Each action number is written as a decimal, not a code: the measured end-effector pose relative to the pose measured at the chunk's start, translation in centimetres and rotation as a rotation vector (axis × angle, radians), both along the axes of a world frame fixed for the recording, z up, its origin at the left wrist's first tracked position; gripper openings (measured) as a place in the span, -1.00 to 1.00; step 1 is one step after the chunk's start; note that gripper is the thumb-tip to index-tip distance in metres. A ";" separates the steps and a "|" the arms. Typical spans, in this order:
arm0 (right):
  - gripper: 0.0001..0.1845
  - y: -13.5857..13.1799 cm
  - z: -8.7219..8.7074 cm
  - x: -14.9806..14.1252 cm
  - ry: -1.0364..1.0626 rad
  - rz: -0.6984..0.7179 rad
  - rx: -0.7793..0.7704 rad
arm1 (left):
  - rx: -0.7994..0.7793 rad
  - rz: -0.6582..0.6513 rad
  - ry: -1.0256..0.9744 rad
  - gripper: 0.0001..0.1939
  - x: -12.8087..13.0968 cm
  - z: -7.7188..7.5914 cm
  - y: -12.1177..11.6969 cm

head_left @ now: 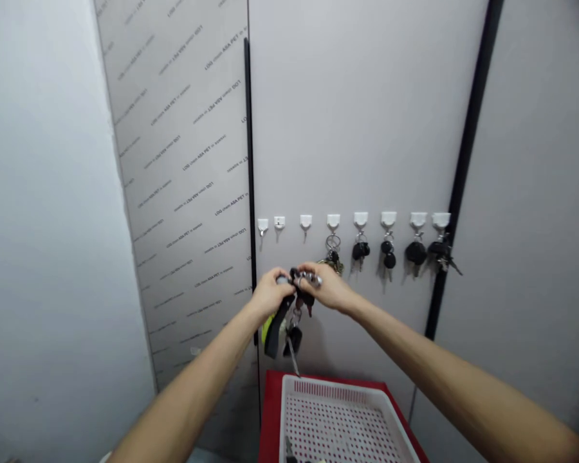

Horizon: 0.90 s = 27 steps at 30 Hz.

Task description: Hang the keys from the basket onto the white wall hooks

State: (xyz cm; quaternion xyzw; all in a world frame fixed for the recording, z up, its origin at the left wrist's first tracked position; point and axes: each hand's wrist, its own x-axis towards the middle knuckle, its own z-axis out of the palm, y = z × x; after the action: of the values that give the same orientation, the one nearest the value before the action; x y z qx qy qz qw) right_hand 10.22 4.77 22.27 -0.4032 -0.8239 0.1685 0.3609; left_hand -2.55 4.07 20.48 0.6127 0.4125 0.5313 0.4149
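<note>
In front of the cabinet door, my left hand (270,294) and my right hand (332,288) meet at a bunch of keys (295,334). The fingers of my left hand pinch the bunch near its top, above a dark strap (276,331) and a yellow-green piece (267,326) that hang down. My right hand is closed around the other side of the bunch, by a shiny metal part (311,278). Below dangle black-headed keys and a long metal blade. Whether both hands grip one ring or separate ones, I cannot tell.
White hooks (305,221) run in a row along the door (367,128). Key sets (415,253) hang from several hooks to the right. Below stands a white perforated basket (338,386) on a red surface (271,411), with a few dark items at its near left.
</note>
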 end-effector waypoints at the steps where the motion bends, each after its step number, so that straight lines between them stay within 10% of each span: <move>1: -0.72 -0.3 -1.6 0.6 -0.034 0.000 -0.022 | -0.037 0.005 -0.007 -0.85 0.6 -1.7 -0.2; 7: -0.75 -2.0 -10.6 3.3 -0.358 -0.058 -0.172 | -0.281 -0.078 0.009 -0.83 3.7 -12.3 -1.3; 10: -0.76 -2.6 -12.9 4.5 -0.497 -0.080 -0.233 | -0.279 -0.214 0.101 -0.82 4.5 -14.4 -1.4; 15: -0.62 -1.9 -9.2 7.0 -0.397 -0.032 -0.263 | -0.090 -0.108 0.365 -0.79 5.0 -9.5 0.6; 21: -0.54 1.4 0.1 9.3 0.217 -0.659 0.270 | 0.144 0.317 0.253 -0.56 7.7 -0.4 5.3; 27: -0.61 3.7 1.5 9.5 0.218 -0.787 0.262 | 0.105 0.294 0.316 -0.79 10.4 1.4 7.1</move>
State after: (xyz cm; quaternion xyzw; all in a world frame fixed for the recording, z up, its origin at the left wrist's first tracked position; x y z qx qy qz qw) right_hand 19.67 8.46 23.80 -0.6172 -0.5789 -0.0464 0.5308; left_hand 7.86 11.17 21.90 0.6424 0.5290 0.5043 0.2307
